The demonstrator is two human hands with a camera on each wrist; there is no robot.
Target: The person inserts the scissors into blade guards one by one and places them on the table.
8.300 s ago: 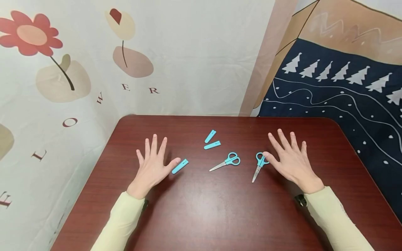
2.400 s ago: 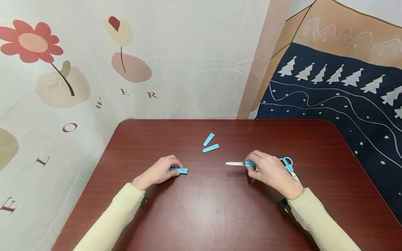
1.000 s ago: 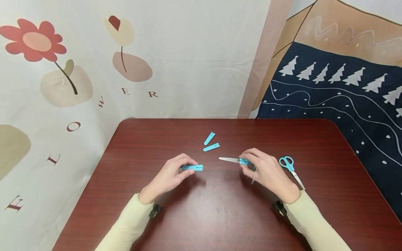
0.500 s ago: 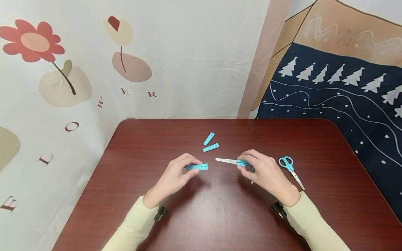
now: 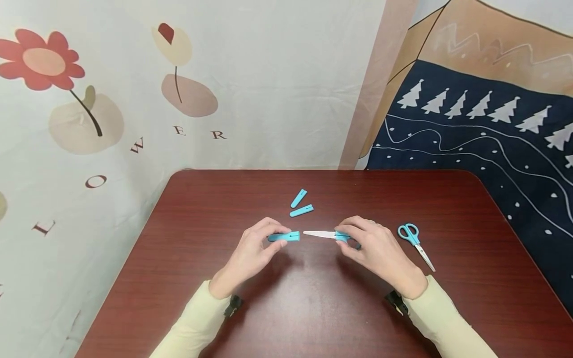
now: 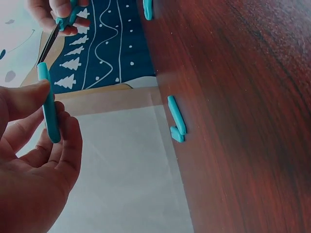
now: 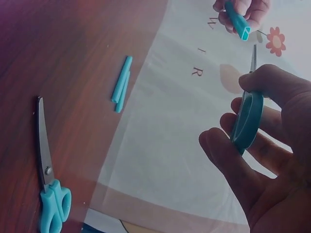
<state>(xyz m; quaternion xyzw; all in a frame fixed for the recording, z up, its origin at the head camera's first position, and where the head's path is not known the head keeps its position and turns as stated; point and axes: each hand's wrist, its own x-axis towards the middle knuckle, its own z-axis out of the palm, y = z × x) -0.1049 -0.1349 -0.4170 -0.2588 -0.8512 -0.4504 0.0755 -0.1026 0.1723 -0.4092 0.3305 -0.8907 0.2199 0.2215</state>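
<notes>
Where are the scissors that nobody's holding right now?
In the head view, the loose scissors lie on the right side of the table, just to the right of the right hand.

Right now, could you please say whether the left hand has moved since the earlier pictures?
Yes: in the head view, against the table, the left hand has moved rightward, towards the right hand.

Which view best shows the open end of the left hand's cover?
Right wrist: the cover turns its open end toward that camera. The head view shows the cover from above and the left wrist its side, neither looking inside.
</notes>
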